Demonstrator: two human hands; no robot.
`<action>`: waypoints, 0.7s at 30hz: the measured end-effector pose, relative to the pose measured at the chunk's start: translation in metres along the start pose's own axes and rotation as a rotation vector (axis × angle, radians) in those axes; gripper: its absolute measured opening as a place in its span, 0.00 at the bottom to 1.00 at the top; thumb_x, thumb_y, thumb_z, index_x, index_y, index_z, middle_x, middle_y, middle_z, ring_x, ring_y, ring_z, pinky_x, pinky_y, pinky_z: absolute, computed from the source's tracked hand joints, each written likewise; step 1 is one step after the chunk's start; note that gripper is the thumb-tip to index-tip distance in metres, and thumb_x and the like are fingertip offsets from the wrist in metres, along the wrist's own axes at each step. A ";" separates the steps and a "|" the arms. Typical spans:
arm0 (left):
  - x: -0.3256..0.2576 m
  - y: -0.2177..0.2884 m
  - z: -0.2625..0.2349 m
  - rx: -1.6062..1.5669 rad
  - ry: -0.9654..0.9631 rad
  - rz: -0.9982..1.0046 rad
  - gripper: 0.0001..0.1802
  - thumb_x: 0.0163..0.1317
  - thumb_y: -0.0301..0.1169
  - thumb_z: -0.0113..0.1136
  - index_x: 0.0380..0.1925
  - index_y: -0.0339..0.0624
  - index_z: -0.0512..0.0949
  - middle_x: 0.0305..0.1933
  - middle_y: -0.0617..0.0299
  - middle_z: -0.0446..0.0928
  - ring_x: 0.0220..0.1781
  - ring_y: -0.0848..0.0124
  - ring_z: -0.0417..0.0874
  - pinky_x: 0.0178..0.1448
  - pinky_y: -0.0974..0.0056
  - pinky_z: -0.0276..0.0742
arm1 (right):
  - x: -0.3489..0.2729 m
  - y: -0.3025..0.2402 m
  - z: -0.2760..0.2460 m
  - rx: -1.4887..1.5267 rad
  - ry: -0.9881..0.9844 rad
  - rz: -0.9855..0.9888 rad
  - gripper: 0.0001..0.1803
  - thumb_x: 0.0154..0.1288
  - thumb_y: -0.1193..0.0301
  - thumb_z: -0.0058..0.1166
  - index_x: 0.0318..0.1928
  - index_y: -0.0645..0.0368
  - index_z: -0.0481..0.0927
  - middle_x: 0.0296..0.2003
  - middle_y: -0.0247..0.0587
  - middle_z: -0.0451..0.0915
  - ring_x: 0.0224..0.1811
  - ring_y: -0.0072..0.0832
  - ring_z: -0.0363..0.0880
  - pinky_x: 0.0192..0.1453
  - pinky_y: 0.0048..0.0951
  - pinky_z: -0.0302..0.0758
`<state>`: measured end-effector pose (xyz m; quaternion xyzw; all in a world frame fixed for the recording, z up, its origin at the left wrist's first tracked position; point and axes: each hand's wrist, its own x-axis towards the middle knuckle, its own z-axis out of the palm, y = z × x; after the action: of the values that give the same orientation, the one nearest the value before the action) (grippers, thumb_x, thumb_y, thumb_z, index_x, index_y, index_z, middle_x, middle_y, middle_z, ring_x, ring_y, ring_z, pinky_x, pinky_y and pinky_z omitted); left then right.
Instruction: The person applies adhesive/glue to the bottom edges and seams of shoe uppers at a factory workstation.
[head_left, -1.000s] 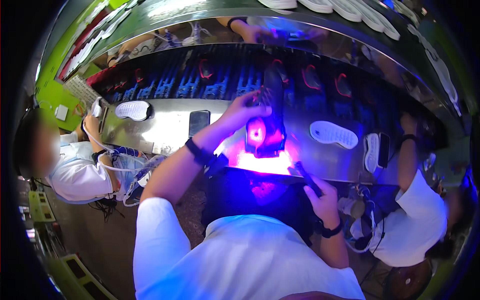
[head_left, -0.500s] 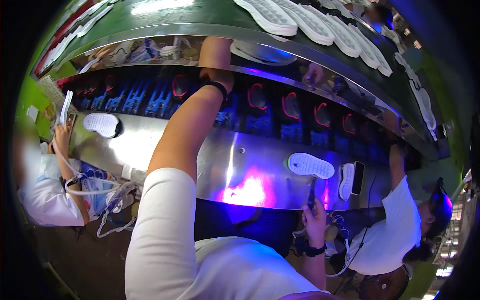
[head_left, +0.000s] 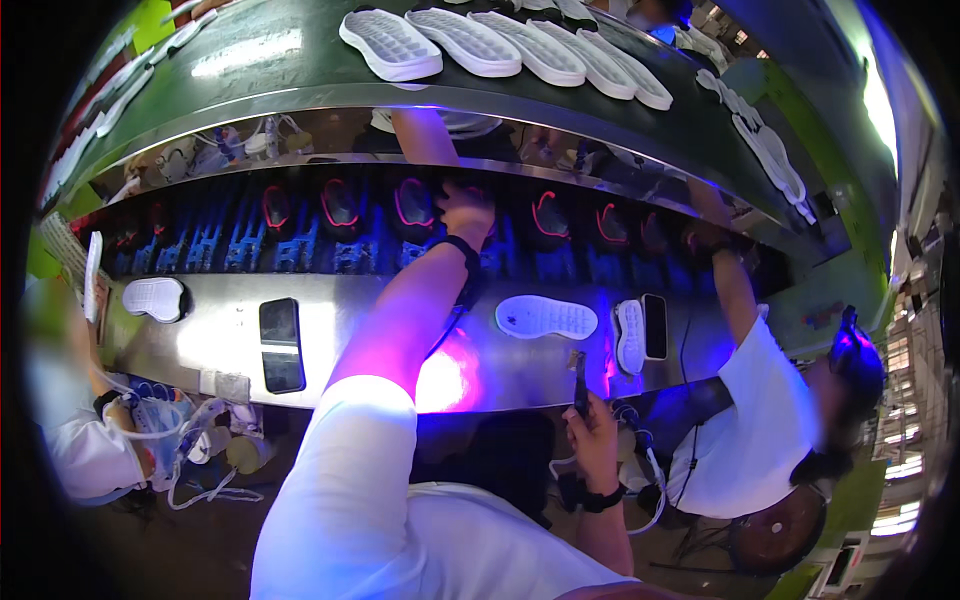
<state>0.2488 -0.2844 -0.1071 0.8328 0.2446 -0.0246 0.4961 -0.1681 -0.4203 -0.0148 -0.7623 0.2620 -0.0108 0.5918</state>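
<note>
Your right hand (head_left: 592,440) is closed around the handle of a dark brush (head_left: 581,388), its head beyond the grip. The brush's long axis runs nearly straight away from you, head outward. Just past it, on the metal tabletop (head_left: 505,378), a white shoe sole (head_left: 545,316) lies crosswise, long axis left to right. Your left hand (head_left: 467,212) is beside a dark, red-edged shoe upper (head_left: 415,205); whether that grip holds anything, I cannot tell.
</note>
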 end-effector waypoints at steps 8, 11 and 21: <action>-0.104 -0.057 -0.111 -0.714 -0.495 -0.098 0.42 0.50 0.23 0.70 0.67 0.41 0.66 0.49 0.51 0.77 0.49 0.64 0.82 0.46 0.54 0.83 | 0.008 0.027 0.001 0.153 -0.072 -0.007 0.20 0.71 0.77 0.56 0.63 0.61 0.75 0.30 0.27 0.77 0.23 0.12 0.69 0.25 0.19 0.67; -0.150 -0.119 -0.177 -0.536 -0.626 0.201 0.43 0.52 0.24 0.71 0.70 0.42 0.65 0.56 0.53 0.77 0.56 0.66 0.81 0.56 0.58 0.81 | 0.005 0.042 -0.005 0.149 -0.076 -0.008 0.21 0.71 0.77 0.56 0.63 0.60 0.75 0.30 0.25 0.76 0.23 0.11 0.69 0.25 0.19 0.66; -0.210 -0.077 -0.236 0.813 -0.620 1.274 0.42 0.46 0.41 0.69 0.65 0.42 0.73 0.63 0.45 0.73 0.72 0.43 0.68 0.79 0.38 0.55 | -0.002 0.012 -0.001 0.232 -0.042 -0.119 0.26 0.74 0.75 0.55 0.70 0.59 0.71 0.33 0.29 0.79 0.25 0.11 0.68 0.27 0.16 0.65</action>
<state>-0.0165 -0.1365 0.0092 0.8823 -0.4521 -0.0542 0.1191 -0.1746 -0.4222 -0.0250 -0.7030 0.2009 -0.0601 0.6796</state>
